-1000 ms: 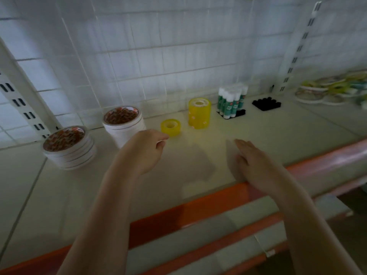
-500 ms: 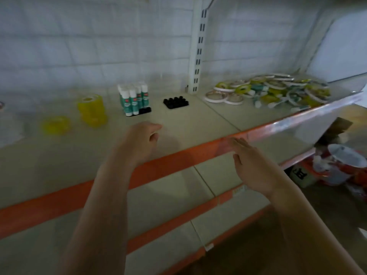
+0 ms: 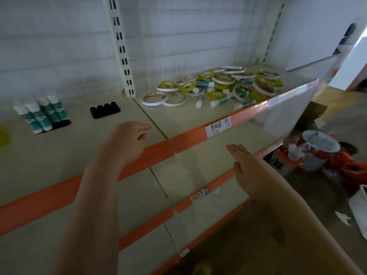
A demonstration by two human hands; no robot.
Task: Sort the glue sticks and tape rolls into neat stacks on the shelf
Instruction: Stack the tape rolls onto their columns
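Note:
A jumbled pile of tape rolls (image 3: 234, 84) with loose glue sticks (image 3: 199, 101) lies on the right part of the shelf (image 3: 178, 124). Several glue sticks (image 3: 40, 114) stand upright in a black holder on the left part. An empty black holder (image 3: 105, 109) sits beside them. My left hand (image 3: 129, 138) hovers over the shelf's front edge, fingers loosely curled, holding nothing. Lower and to the right, my right hand (image 3: 248, 167) is flat with straight fingers in front of the shelf, empty.
A white slotted upright (image 3: 122, 48) divides the two shelf parts. The orange front rail carries a handwritten price label (image 3: 218, 127). Lower shelves run below. On the floor at right stand a bucket (image 3: 315, 149) and orange bags. A yellow tape edge (image 3: 3, 135) shows at far left.
My view has swung right, from the yellow tape rolls and stacked rolls to the jumbled pile. Both hands moved right along the shelf front, still empty.

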